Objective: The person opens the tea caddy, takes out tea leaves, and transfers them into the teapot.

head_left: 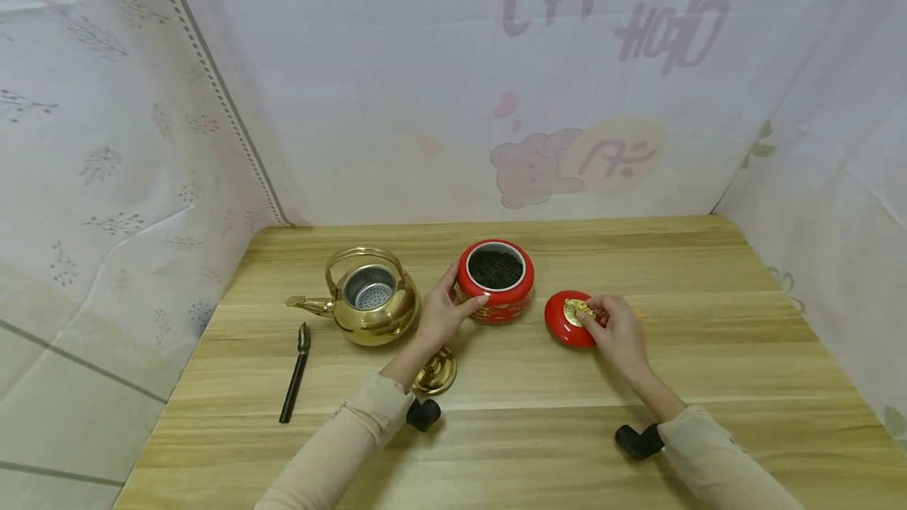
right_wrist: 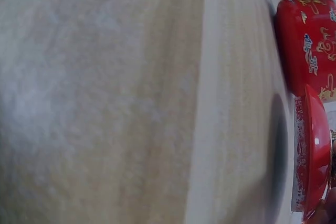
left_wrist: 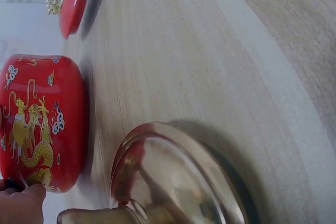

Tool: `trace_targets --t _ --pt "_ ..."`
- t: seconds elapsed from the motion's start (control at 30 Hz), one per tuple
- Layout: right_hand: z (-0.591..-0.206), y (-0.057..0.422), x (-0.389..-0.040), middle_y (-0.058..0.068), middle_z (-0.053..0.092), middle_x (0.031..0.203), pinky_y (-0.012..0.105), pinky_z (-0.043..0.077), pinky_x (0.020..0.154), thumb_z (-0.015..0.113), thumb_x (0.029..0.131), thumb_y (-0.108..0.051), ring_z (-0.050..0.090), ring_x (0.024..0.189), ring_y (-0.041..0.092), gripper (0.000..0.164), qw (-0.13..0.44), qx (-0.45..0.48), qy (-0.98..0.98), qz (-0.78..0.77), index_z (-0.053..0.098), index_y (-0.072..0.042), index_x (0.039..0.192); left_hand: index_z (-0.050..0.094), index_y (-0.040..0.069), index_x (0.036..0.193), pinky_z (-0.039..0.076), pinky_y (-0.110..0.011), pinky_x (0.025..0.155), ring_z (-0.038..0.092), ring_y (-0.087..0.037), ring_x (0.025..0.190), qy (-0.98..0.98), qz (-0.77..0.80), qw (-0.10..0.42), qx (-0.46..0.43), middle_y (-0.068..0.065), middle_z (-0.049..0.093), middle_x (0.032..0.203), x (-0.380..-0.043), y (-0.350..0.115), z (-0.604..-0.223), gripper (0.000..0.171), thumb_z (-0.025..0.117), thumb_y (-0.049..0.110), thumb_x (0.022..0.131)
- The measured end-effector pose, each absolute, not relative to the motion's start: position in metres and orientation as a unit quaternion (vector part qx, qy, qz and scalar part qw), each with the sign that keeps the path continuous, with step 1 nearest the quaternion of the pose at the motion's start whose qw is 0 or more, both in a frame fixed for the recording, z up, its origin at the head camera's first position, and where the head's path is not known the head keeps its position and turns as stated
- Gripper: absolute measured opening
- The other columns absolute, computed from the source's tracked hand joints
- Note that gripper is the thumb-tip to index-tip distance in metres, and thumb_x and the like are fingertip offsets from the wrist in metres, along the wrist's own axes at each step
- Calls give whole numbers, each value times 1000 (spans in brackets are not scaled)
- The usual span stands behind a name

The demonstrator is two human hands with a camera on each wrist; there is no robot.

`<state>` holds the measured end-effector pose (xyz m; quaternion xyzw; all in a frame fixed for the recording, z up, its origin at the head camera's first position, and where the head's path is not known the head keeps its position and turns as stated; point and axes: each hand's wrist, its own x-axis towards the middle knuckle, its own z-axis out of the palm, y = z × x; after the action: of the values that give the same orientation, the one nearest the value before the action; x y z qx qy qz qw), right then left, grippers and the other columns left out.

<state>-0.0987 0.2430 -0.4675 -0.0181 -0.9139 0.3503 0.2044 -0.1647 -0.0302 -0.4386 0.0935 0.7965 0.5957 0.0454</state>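
A red jar (head_left: 509, 308) with a gold dragon pattern stands upright and uncovered, dark loose tea leaves (head_left: 496, 267) inside. My left hand (head_left: 442, 315) holds the jar by its left side, thumb across the front. To the right of it, my right hand (head_left: 621, 334) pinches the gold knob (head_left: 583, 308) of the jar's red lid (head_left: 561, 327). In the right wrist view the lid (right_wrist: 317, 150) appears slightly above the table, a shadow beneath it. The fingertips on the knob are partly hidden there.
A gold kettle (head_left: 379, 327), its top uncovered, shows a metal strainer (head_left: 372, 293) inside, left of the jar. The gold kettle lid (head_left: 436, 375) lies by my left wrist, partly covered by it. A black-handled scoop (head_left: 294, 384) lies at the left.
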Motion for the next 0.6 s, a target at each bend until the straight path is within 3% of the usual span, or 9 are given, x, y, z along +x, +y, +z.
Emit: trace_targets --t 0.6 --pt "-478 240 -92 10 62 77 22 40 56 79 73 -3 51 67 17 16 196 -30 -918 345 66 1 81 29 0 146 30 -37 112 29 -21 138 809 579 42 91 -14 33 149 -165 -31 -438 82 76 16 80"
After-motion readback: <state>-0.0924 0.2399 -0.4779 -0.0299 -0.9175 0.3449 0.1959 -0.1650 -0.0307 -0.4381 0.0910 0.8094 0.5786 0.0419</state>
